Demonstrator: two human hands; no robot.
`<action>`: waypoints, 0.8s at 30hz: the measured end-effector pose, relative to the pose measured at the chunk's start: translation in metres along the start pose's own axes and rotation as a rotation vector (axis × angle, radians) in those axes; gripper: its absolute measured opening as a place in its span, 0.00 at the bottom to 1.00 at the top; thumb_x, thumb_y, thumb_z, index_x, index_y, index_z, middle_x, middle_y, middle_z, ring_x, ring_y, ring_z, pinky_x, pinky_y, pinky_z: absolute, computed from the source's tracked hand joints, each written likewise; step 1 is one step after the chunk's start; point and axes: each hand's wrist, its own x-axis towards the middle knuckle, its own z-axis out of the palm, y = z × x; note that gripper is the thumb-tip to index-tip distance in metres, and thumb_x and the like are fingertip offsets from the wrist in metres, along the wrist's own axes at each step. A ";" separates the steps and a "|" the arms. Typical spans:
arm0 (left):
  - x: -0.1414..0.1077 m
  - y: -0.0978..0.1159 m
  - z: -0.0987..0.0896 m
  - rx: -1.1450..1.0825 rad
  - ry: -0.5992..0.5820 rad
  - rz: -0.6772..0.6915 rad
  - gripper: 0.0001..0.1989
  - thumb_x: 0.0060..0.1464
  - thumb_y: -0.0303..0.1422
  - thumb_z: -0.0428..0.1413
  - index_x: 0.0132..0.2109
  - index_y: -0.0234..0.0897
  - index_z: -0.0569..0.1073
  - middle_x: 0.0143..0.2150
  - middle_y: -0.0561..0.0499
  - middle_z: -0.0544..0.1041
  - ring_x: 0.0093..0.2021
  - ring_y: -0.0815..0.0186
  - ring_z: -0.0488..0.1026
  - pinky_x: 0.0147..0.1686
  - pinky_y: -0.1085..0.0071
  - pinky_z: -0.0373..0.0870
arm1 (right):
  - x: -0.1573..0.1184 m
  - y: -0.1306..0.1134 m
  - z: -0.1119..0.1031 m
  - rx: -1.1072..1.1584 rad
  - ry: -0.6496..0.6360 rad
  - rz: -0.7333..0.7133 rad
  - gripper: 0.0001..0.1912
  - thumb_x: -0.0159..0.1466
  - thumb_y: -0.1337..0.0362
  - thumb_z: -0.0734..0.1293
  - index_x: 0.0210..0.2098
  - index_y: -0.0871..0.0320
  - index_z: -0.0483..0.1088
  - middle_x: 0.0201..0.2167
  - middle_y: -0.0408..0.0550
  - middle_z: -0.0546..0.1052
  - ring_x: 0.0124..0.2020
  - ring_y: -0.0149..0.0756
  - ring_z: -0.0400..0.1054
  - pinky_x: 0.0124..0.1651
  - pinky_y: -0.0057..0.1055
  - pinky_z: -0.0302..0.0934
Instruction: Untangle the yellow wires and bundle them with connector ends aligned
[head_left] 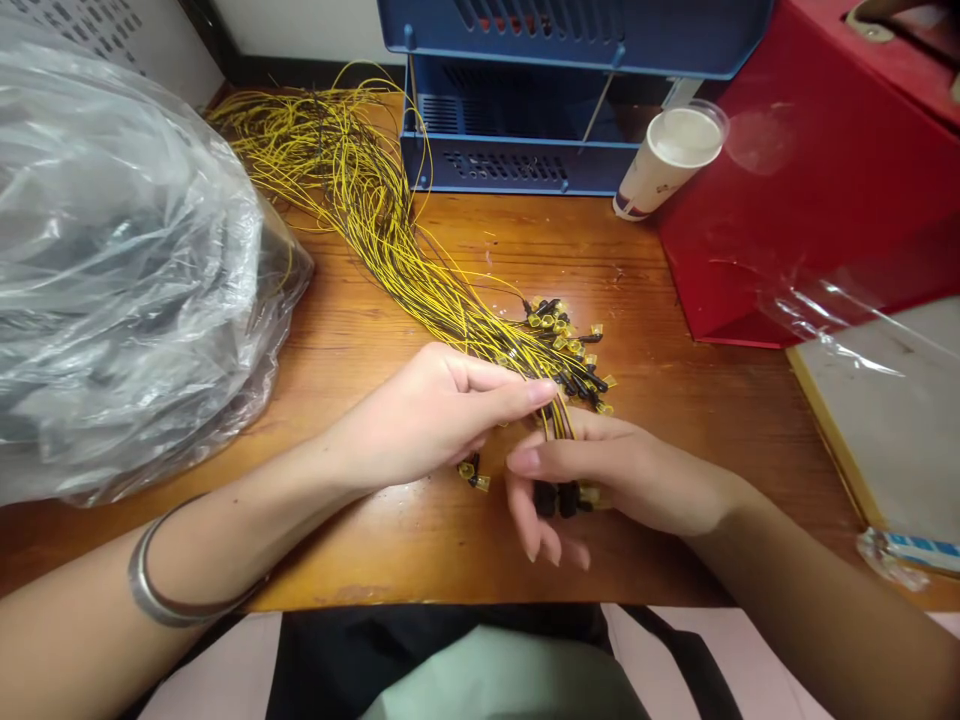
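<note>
A long bundle of thin yellow and black wires (405,250) runs across the table to a cluster of black ends with clear yellowish caps (551,320). My left hand (442,410) is closed, its thumb pinching a few of the wires near these ends. Just below, my right hand (600,465) closes its thumb over the same few wires, its lower fingers curled loosely. Black wire ends (556,498) hang below the right thumb. Under my left hand lie a couple of loose capped ends (472,472). Part of the bundle behind the left hand is hidden.
A large clear plastic bag (135,280) fills the left side. At the back stands a blue slotted metal rack (510,165). A paper cup (664,165) stands beside a red box (810,180). A pale board (892,430) lies at the right.
</note>
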 end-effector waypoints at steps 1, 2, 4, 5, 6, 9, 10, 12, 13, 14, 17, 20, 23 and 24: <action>-0.001 0.001 -0.003 0.041 0.013 0.000 0.26 0.63 0.49 0.52 0.24 0.34 0.71 0.14 0.57 0.56 0.16 0.76 0.51 0.17 0.75 0.46 | 0.000 0.000 0.000 -0.016 0.012 -0.003 0.23 0.70 0.61 0.56 0.26 0.65 0.74 0.18 0.45 0.70 0.19 0.27 0.62 0.23 0.24 0.58; -0.003 0.002 -0.007 0.095 0.039 0.001 0.26 0.63 0.50 0.52 0.26 0.34 0.73 0.14 0.57 0.58 0.16 0.75 0.52 0.17 0.75 0.47 | -0.001 0.000 -0.001 -0.032 0.022 -0.008 0.24 0.70 0.61 0.55 0.27 0.65 0.75 0.18 0.45 0.69 0.19 0.27 0.61 0.22 0.24 0.57; -0.008 0.005 -0.018 0.247 0.085 0.014 0.26 0.62 0.51 0.51 0.28 0.34 0.76 0.16 0.55 0.61 0.17 0.74 0.55 0.18 0.75 0.48 | -0.003 -0.001 -0.004 -0.052 0.023 -0.024 0.26 0.71 0.60 0.54 0.28 0.65 0.76 0.17 0.44 0.67 0.19 0.27 0.60 0.22 0.24 0.56; -0.011 0.007 -0.023 0.337 0.103 0.021 0.26 0.62 0.51 0.51 0.28 0.35 0.76 0.16 0.55 0.62 0.18 0.74 0.55 0.18 0.74 0.48 | -0.004 -0.001 -0.005 -0.054 0.021 -0.038 0.27 0.72 0.59 0.54 0.28 0.65 0.77 0.17 0.44 0.66 0.19 0.28 0.60 0.23 0.24 0.56; -0.013 0.008 -0.029 0.431 0.120 0.026 0.26 0.61 0.51 0.52 0.27 0.35 0.75 0.17 0.54 0.62 0.19 0.73 0.55 0.18 0.74 0.47 | -0.005 -0.001 -0.007 -0.055 0.025 -0.053 0.27 0.72 0.58 0.54 0.28 0.65 0.77 0.17 0.44 0.66 0.20 0.28 0.61 0.24 0.25 0.57; -0.016 0.009 -0.039 0.695 0.186 0.029 0.23 0.59 0.47 0.55 0.22 0.35 0.72 0.19 0.54 0.65 0.19 0.73 0.56 0.20 0.73 0.48 | -0.007 -0.002 -0.010 -0.068 0.065 -0.100 0.27 0.73 0.59 0.54 0.29 0.65 0.77 0.19 0.46 0.70 0.22 0.29 0.64 0.27 0.26 0.60; -0.016 0.008 -0.040 0.762 0.212 0.018 0.22 0.58 0.46 0.55 0.22 0.36 0.72 0.18 0.54 0.66 0.19 0.73 0.57 0.21 0.73 0.49 | -0.008 -0.003 -0.011 -0.081 0.081 -0.108 0.27 0.73 0.59 0.54 0.29 0.66 0.77 0.20 0.47 0.71 0.22 0.29 0.66 0.29 0.27 0.60; -0.015 0.007 -0.039 0.855 0.217 -0.002 0.21 0.57 0.46 0.56 0.23 0.37 0.73 0.18 0.54 0.67 0.19 0.73 0.59 0.22 0.73 0.50 | -0.009 -0.005 -0.012 -0.104 0.107 -0.116 0.27 0.73 0.60 0.54 0.29 0.66 0.77 0.20 0.47 0.72 0.23 0.29 0.67 0.31 0.27 0.61; -0.013 0.006 -0.037 0.881 0.202 -0.013 0.20 0.57 0.46 0.56 0.23 0.37 0.74 0.18 0.55 0.68 0.18 0.73 0.60 0.22 0.74 0.51 | -0.009 -0.005 -0.012 -0.110 0.116 -0.117 0.27 0.73 0.61 0.53 0.29 0.66 0.77 0.20 0.48 0.72 0.23 0.29 0.67 0.31 0.27 0.62; -0.012 0.006 -0.036 0.899 0.181 -0.025 0.20 0.57 0.46 0.56 0.24 0.38 0.74 0.18 0.55 0.68 0.18 0.74 0.60 0.22 0.74 0.51 | -0.009 -0.006 -0.011 -0.117 0.125 -0.112 0.27 0.73 0.61 0.53 0.29 0.67 0.77 0.20 0.48 0.72 0.23 0.29 0.67 0.31 0.27 0.62; -0.009 0.004 -0.034 0.901 0.106 -0.045 0.17 0.57 0.42 0.55 0.25 0.39 0.76 0.19 0.56 0.69 0.19 0.73 0.60 0.22 0.74 0.51 | -0.010 -0.005 -0.010 -0.131 0.152 -0.106 0.25 0.72 0.61 0.54 0.31 0.67 0.77 0.21 0.48 0.73 0.22 0.29 0.67 0.28 0.26 0.62; -0.008 0.005 -0.035 0.765 0.035 -0.026 0.15 0.58 0.39 0.55 0.27 0.37 0.76 0.21 0.56 0.71 0.22 0.73 0.62 0.23 0.75 0.54 | -0.009 -0.003 -0.008 -0.200 0.229 -0.104 0.24 0.73 0.59 0.56 0.34 0.67 0.77 0.25 0.48 0.75 0.23 0.28 0.67 0.29 0.26 0.62; -0.008 0.008 -0.035 0.483 -0.031 0.032 0.15 0.59 0.38 0.57 0.28 0.35 0.77 0.24 0.55 0.73 0.25 0.73 0.66 0.25 0.77 0.59 | -0.009 0.001 -0.005 -0.294 0.368 -0.129 0.22 0.73 0.57 0.57 0.39 0.65 0.77 0.30 0.47 0.76 0.25 0.27 0.67 0.32 0.26 0.63; -0.008 0.008 -0.034 0.384 -0.054 0.054 0.14 0.59 0.37 0.58 0.27 0.34 0.77 0.24 0.55 0.74 0.26 0.73 0.67 0.26 0.78 0.61 | -0.009 0.001 -0.003 -0.316 0.404 -0.139 0.21 0.73 0.57 0.58 0.39 0.64 0.77 0.31 0.46 0.76 0.26 0.26 0.67 0.33 0.25 0.63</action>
